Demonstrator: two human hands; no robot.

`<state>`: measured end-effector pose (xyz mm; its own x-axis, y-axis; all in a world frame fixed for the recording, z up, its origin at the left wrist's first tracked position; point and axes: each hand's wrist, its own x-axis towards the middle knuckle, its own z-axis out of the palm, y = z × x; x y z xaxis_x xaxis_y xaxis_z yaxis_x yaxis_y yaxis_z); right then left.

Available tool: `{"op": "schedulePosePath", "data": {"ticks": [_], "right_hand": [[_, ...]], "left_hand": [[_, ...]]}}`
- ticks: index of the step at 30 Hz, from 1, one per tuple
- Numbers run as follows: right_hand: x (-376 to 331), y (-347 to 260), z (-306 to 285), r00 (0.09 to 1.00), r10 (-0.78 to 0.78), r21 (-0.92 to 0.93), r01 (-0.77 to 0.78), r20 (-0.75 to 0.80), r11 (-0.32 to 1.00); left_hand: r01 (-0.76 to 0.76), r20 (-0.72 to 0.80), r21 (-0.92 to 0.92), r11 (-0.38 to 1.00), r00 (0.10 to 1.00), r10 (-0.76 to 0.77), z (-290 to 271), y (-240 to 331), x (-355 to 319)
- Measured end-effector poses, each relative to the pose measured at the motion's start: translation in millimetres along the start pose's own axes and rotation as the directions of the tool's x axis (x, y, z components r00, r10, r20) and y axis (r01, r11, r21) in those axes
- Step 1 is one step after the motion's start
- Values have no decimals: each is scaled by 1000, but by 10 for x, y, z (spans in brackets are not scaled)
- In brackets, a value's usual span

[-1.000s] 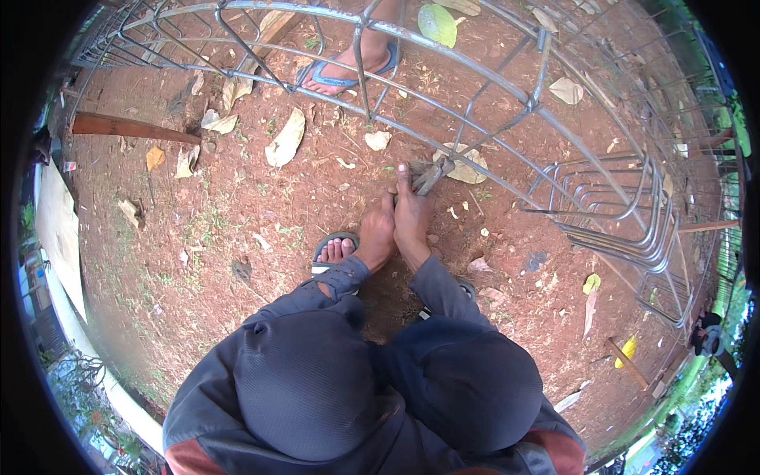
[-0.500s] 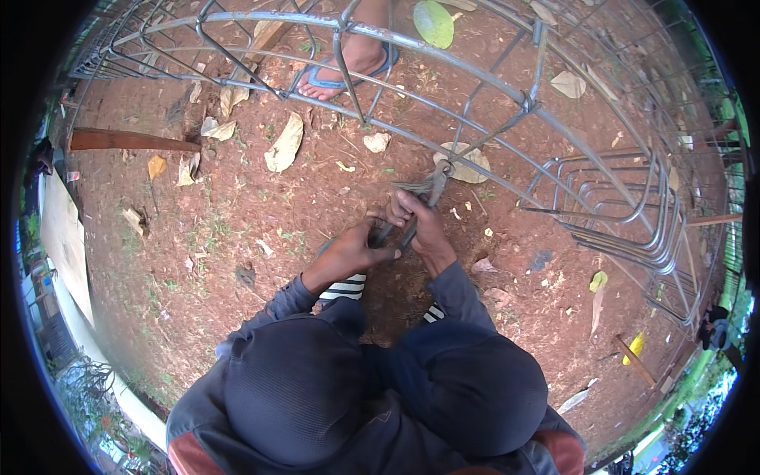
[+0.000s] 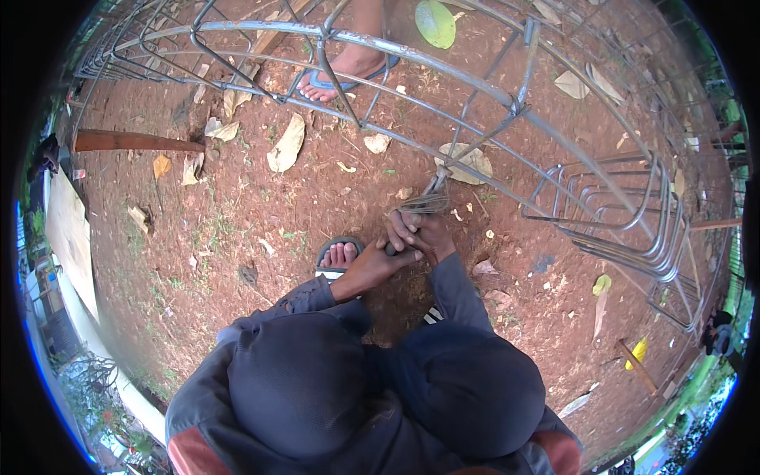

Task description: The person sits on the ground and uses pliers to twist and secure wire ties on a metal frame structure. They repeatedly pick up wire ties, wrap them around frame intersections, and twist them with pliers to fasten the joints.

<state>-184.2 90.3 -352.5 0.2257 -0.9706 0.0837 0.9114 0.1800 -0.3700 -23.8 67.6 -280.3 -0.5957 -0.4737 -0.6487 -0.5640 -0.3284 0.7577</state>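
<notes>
Fingers of both the left hand (image 3: 372, 265) and right hand (image 3: 419, 233) close together around a wire bundle (image 3: 427, 203).

Rebar cage (image 3: 507, 103) blocks ahead; bare soil (image 3: 237, 237) left open.

We count two hands (image 3: 400, 249), one steel rebar cage (image 3: 507, 103), two sandalled feet (image 3: 339, 255), one green leaf (image 3: 435, 22), one wooden plank (image 3: 134, 142), and perhaps ten dry leaves (image 3: 286, 142).
</notes>
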Motion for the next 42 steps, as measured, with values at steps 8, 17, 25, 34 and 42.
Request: {"op": "schedulePosePath", "data": {"ticks": [8,17,25,34,42], "right_hand": [[63,59,130,987,14,12,-12,-160,1000],[79,153,130,989,0,81,12,-148,997],[102,126,220,946,-117,-129,81,-303,988],[439,400,676,516,-190,-89,215,-835,973],[0,327,147,908,-163,594,-109,386,797]], "left_hand": [[-138,-134,63,988,980,146,2,-190,167],[-67,-114,129,989,990,82,-35,-253,122],[72,-230,213,974,973,-22,-38,152,-14],[91,-467,535,840,861,204,-87,-39,33],[439,689,-448,778,725,-12,-240,292,-360]]}}
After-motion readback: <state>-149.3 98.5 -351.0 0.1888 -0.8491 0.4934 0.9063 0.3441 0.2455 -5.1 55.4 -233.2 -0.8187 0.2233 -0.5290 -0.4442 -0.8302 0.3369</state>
